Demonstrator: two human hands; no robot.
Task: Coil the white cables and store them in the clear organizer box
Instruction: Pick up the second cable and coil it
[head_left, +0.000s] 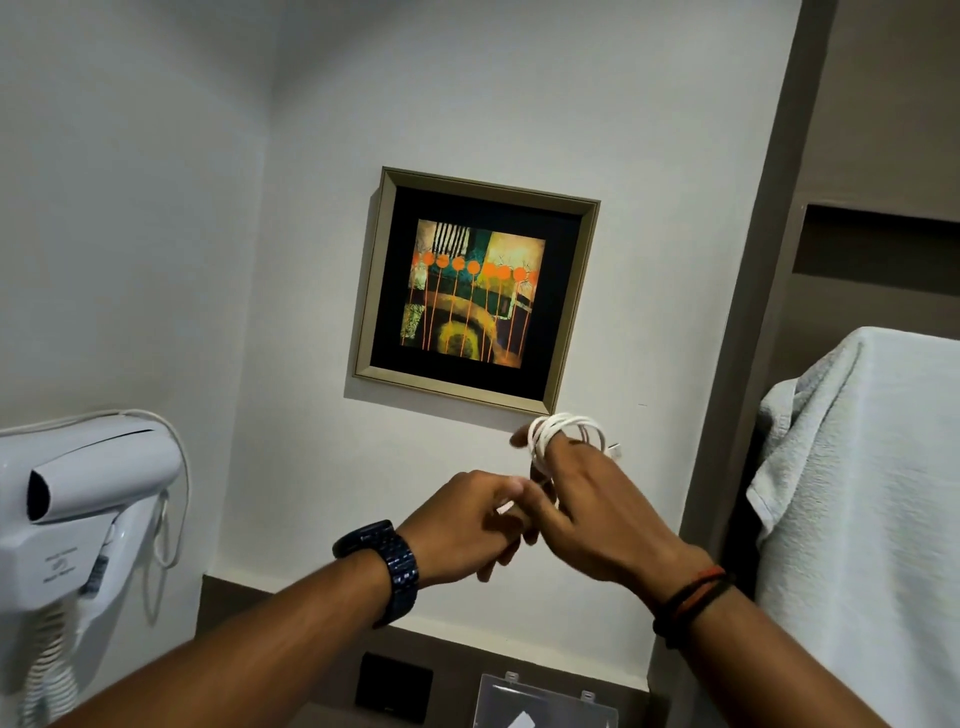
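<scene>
A white wall (519, 104) fills most of the view, seen at a tilt. At the right edge a pale towel (857, 519) hangs in folds. A white hair dryer (88, 499) sits in its wall mount at the left, with a curly cord hanging below it. In the middle of the wall hangs a framed picture (475, 291) with orange dots and lines on a dark mat.

Both forearms reach up and forward from the bottom of the view, and the hands meet just below the picture's lower right corner. The right hand (597, 514) is raised with its back to the camera; its fingers (558, 452) are spread and pass through the cable (563, 434), a thin white lead wound into several loose loops around them. A small plug end sticks out to the right of the loops. The left hand (467, 525) is curled just beside the right, touching it, with its fingers closed, apparently pinching a strand of the cable that runs down from the coil; the pinch itself is partly hidden.

At the bottom edge lies the clear box (545, 701), partly cut off, with something white inside, on a dark desk (311, 691). A black wall plate (393, 688) lies just left of it. A dark watch (384, 566) circles the left wrist; red and black bands (691, 597) circle the right.
</scene>
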